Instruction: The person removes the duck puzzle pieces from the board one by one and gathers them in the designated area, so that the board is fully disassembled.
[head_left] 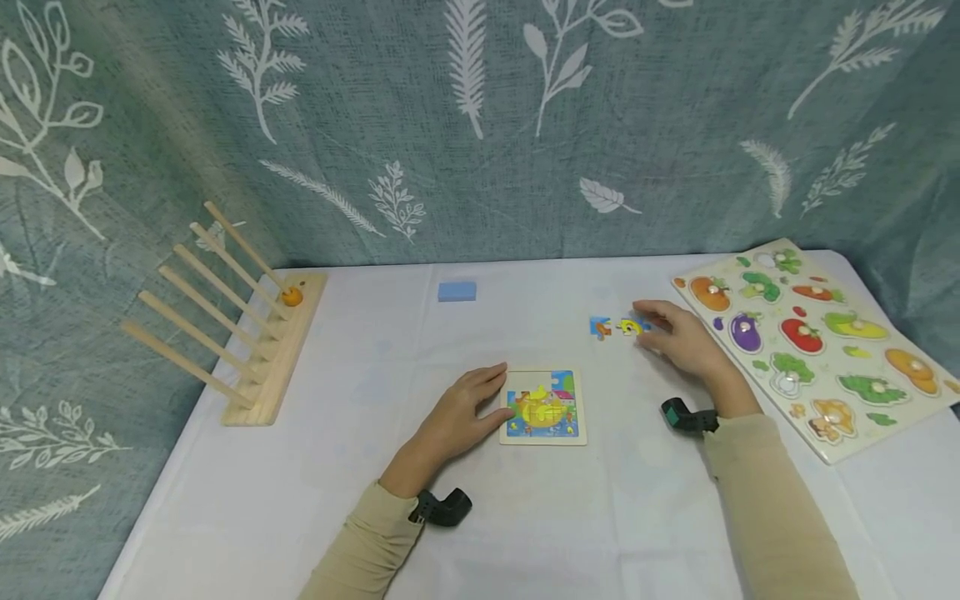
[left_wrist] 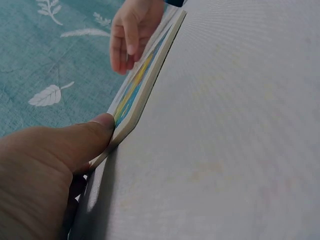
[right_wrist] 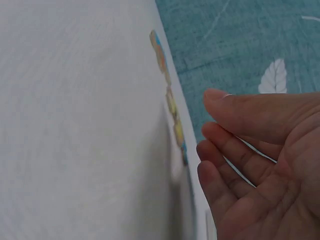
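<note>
A small square jigsaw puzzle with a yellow duck picture lies in its wooden frame on the white table. Along its upper left the tray's bare wood shows. My left hand holds its left side, with the thumb on the rim in the left wrist view. Up and right of the puzzle, loose jigsaw pieces lie on the cloth. Fingers loosely bent, my right hand hovers by the yellow-and-blue piece. In the right wrist view a gap shows between that hand and the pieces.
At the left stands a wooden rack with several slanting pegs and an orange bead on one. A blue block lies towards the back. A vegetable knob-puzzle board covers the right side. A patterned curtain hangs behind the table.
</note>
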